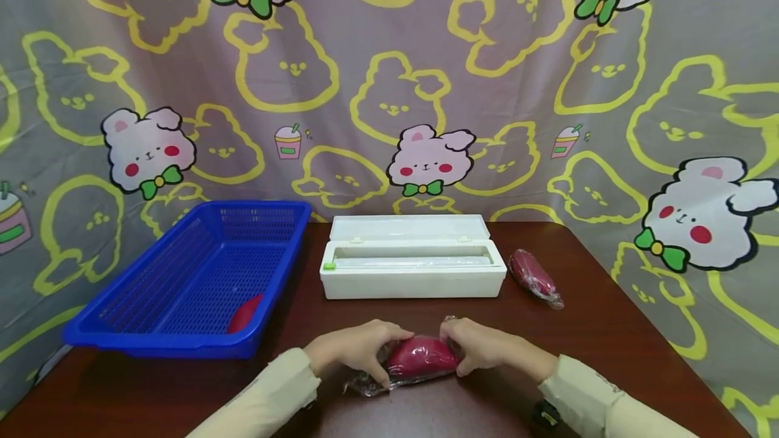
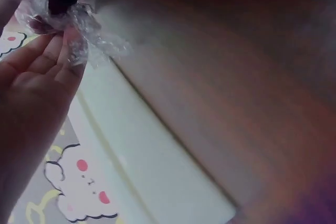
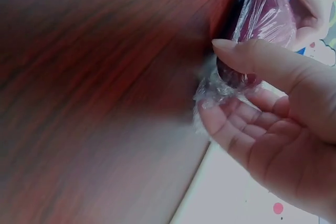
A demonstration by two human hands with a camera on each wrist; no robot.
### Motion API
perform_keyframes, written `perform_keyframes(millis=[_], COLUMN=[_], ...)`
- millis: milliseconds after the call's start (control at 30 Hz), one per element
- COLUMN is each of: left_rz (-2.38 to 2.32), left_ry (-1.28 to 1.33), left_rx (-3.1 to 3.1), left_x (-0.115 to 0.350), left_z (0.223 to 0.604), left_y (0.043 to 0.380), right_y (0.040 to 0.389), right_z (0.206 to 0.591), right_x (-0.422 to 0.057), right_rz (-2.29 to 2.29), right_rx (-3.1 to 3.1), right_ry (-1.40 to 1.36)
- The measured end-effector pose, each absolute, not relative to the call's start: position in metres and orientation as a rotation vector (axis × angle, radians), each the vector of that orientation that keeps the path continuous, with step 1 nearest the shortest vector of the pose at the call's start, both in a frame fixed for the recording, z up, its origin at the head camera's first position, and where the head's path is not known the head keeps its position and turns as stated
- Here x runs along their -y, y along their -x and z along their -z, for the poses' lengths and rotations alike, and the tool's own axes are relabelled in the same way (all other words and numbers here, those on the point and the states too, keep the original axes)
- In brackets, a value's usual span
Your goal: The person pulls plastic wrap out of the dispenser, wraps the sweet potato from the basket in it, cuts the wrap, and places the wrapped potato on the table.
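Note:
A smooth, oblong red object (image 1: 422,355), shaped like a sweet potato, lies at the table's front in clear cling film (image 1: 370,385). My left hand (image 1: 365,347) grips its left end, thumb in front and fingers behind. At the opposite end my right hand (image 1: 477,345) holds it between thumb and fingers. Loose film sticks out past both ends. In the right wrist view, crumpled film (image 3: 212,90) lies between the thumb and fingers of my right hand (image 3: 278,135). The left wrist view shows only a dark part of the object, with bunched film (image 2: 86,24) against my fingers.
Behind the hands stands a white cling film dispenser (image 1: 414,284), lid (image 1: 408,227) raised, a film roll (image 1: 420,261) inside. Another film-wrapped red object (image 1: 533,272) lies to its right. At left, a blue basket (image 1: 164,341) contains a red object (image 1: 245,314). A patterned curtain (image 1: 365,26) hangs behind.

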State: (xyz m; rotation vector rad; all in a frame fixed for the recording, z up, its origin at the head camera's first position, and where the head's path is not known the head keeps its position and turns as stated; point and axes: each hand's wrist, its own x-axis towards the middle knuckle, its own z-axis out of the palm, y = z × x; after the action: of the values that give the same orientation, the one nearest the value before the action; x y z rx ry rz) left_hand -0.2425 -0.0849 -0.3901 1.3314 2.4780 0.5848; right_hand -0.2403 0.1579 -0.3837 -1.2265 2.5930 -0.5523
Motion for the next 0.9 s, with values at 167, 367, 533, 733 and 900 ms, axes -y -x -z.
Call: perform_keyframes(millis=[167, 367, 533, 733, 900], left_rz=[-0.848, -0.696, -0.331, -0.258, -0.442], left_ry=[-1.253, -1.310, -1.361, -1.290, -1.227], left_rx=[-2.353, -2.443, -2.744, -3.033, -3.011], left_x=[0.090, 0.090, 0.089, 0.084, 0.075], left_z=[0.396, 0.390, 0.392, 0.397, 0.397], left_y=[0.246, 0.239, 0.237, 0.240, 0.241], right_y=[0.243, 0.247, 0.246, 0.244, 0.241], right_z=[0.388, 0.392, 0.392, 0.391, 0.389], right_x=[-0.160, -0.163, -0.165, -0.162, -0.157], right_rz=[0.597, 0.623, 0.623, 0.590, 0.645], right_rx=[-2.550, -2.545, -2.590, -2.668, -2.683], right_ry=[1.256, 1.226, 1.280, 1.349, 1.414])
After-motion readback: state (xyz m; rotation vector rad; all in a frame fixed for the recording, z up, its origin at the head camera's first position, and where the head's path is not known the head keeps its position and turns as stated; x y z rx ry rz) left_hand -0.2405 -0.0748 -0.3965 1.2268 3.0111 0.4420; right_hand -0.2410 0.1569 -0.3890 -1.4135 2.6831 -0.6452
